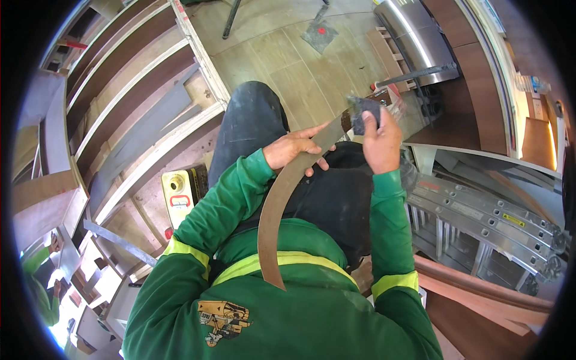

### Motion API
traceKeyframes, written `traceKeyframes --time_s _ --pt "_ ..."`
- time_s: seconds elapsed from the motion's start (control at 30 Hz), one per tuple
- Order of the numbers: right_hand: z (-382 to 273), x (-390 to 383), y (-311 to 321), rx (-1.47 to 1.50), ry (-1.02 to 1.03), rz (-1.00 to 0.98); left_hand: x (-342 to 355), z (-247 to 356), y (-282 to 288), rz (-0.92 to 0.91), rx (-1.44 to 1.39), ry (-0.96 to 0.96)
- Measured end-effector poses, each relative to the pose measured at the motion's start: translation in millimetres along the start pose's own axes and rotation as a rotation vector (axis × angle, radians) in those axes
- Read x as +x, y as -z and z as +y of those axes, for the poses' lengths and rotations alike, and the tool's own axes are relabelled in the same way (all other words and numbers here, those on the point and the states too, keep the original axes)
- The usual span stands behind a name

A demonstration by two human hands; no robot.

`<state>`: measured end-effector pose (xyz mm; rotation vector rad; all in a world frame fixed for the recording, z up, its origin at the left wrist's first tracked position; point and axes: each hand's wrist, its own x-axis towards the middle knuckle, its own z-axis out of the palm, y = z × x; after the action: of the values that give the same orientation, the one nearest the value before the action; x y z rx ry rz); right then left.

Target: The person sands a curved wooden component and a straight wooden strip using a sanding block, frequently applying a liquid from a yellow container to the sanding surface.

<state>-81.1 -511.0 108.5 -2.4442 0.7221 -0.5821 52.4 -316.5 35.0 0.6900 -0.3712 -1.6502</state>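
A long brown wooden strip, curved in this view, runs from my chest across my lap and out past my knees. My left hand is closed round it near its far part, thumb on top and fingertips showing at its lower edge. My right hand pinches a dark grey piece of sandpaper, apparently folded, between thumb and fingers. That sandpaper sits at the strip's far end, where a darker patch shows; whether it touches the wood is hard to make out.
To the left lies a large wooden shelf frame, with a yellow and white can beside my leg. An aluminium ladder lies at right, near long reddish boards. A shiny steel cylinder stands ahead right. Another person's green sleeve shows far left.
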Motion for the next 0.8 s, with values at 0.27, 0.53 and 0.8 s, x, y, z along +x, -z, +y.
traceKeyframes --time_s 0.27,0.53,0.8 --pt "-9.1 2.4 -0.9 0.37 -0.206 -0.067 0.5 3.9 1.2 0.116 -0.014 -0.022" --pt "37.8 15.9 14.4 0.491 -0.318 0.015 0.6 2.5 10.6 0.128 0.027 0.05" --pt "20.1 -1.0 -12.8 0.662 -0.378 -0.115 2.0 -1.8 14.1 0.109 -0.09 -0.027"
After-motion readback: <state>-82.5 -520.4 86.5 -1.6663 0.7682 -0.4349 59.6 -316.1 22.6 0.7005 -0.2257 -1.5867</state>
